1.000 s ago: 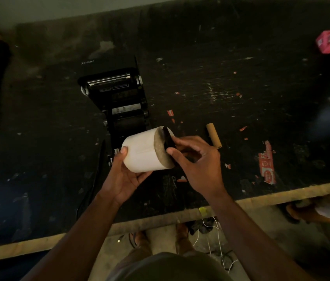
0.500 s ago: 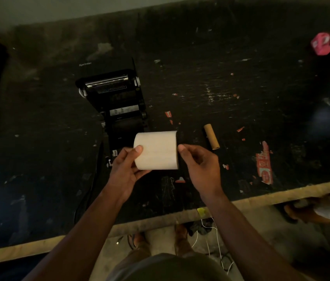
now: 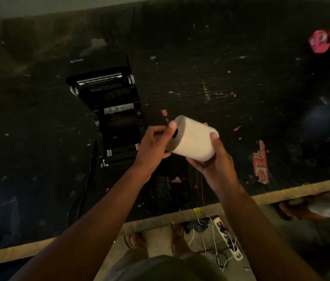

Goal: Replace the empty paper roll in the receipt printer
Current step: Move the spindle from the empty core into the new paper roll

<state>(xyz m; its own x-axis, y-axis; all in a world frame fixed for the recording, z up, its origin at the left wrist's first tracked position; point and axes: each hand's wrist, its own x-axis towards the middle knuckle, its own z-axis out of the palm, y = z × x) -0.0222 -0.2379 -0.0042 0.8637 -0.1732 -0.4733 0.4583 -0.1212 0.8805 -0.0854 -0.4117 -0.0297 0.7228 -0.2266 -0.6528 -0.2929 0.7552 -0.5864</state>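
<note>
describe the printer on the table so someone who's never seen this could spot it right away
Start from the wide dark worktable with the pale wooden front edge. On its left half, just left of the white paper roll held in both hands, sits the receipt printer. It is the only black boxy machine there, lid swung open, showing a shiny metal bar and an empty paper bay.

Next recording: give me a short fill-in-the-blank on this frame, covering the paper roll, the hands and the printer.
The white paper roll is held by ____ hands. The black receipt printer on the dark worktop has its lid ____. The left hand grips the roll's ____ end, while the right hand supports it from below.

Missing words: both; open; left
</note>
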